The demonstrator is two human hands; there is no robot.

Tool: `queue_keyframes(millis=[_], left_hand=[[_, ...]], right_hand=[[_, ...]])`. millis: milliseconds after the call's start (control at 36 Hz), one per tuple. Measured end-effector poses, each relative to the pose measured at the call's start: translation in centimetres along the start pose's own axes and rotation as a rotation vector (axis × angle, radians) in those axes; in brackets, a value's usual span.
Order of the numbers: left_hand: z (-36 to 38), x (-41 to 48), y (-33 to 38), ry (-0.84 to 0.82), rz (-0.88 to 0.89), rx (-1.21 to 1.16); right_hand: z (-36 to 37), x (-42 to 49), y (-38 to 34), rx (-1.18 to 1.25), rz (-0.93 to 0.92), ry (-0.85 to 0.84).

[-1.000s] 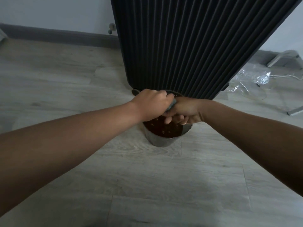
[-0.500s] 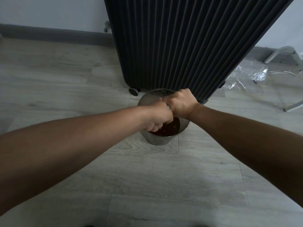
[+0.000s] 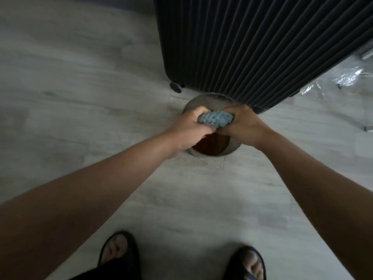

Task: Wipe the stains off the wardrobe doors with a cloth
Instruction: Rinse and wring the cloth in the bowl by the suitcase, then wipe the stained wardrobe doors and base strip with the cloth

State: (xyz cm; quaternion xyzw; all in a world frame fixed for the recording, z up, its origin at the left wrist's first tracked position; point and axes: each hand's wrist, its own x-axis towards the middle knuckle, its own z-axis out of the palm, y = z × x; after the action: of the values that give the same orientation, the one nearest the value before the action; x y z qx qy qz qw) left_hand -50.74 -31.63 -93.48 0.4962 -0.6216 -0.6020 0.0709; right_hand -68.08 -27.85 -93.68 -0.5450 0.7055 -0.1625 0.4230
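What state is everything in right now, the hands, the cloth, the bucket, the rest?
Bucket, upright on the floor, holding dark brown liquid.
Cloth, bunched up, held over the bucket.
Left hand, gripping one end of the cloth.
Right hand, gripping the other end.
Plastic wrap, crumpled on the floor.

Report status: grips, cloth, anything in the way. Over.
Left grip and right grip both hold bunched blue-grey knobbly cloth. Cloth above round metal pot of dark liquid. Dark ribbed panel behind pot, untouched.

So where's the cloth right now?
Head view, centre: cloth bunched between left hand and right hand, above the metal bucket by the dark ribbed panel.
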Motion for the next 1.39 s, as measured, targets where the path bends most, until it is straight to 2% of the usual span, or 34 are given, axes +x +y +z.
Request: queue_keyframes(millis=[111, 194, 333, 417, 500, 556, 639, 667, 722, 861, 1000, 1195, 1389], left_hand=[[-2.4, -6.9, 2.9, 0.100, 0.134, -0.037], [-6.2, -14.8, 7.5, 0.161, 0.112, -0.143], [-14.2, -27.7, 16.1, 0.239, 0.056, -0.159], [-19.3, -35.3, 21.9, 0.296, 0.016, -0.171], [-24.9, -44.2, 29.0, 0.345, 0.037, -0.181], [-26.6, -48.0, 32.2, 0.364, 0.044, -0.191], [-28.5, -54.1, 36.0, 0.494, 0.082, -0.245], [-28.6, -58.2, 37.7, 0.597, 0.084, -0.266], [-27.9, -62.0, 38.8, 0.727, 0.093, -0.365], [-22.2, -75.4, 40.3, 1.238, 0.120, -0.571], [-13.5, -87.1, 39.4, 1.600, 0.040, -0.751], [-3.6, -99.7, 37.7, 1.887, 0.084, -0.928], [1.4, -106.3, 34.9, 2.031, -0.114, -1.080]], right_hand=[[-1.1, -6.3, -5.3, 0.455, 0.111, 0.001], [-4.0, -11.6, -12.2, 0.734, 0.181, -0.090], [-8.9, -18.9, -26.2, 0.943, 0.261, -0.205], [-11.5, -21.7, -36.3, 0.926, 0.300, -0.213], [-15.0, -25.2, -47.8, 0.812, 0.296, -0.269], [-16.0, -26.9, -52.1, 0.758, 0.276, -0.312], [-17.3, -30.2, -59.0, 0.680, 0.182, -0.403], [-17.9, -32.6, -62.7, 0.613, 0.107, -0.454], [-18.4, -35.2, -66.3, 0.533, -0.016, -0.540], [-17.4, -45.0, -73.5, 0.275, -0.319, -0.899], [-13.0, -55.5, -76.9, 0.028, -0.456, -1.216], [-6.5, -68.7, -77.8, 0.022, -0.396, -1.460], [-0.6, -79.2, -78.1, 0.048, -0.327, -1.622]])
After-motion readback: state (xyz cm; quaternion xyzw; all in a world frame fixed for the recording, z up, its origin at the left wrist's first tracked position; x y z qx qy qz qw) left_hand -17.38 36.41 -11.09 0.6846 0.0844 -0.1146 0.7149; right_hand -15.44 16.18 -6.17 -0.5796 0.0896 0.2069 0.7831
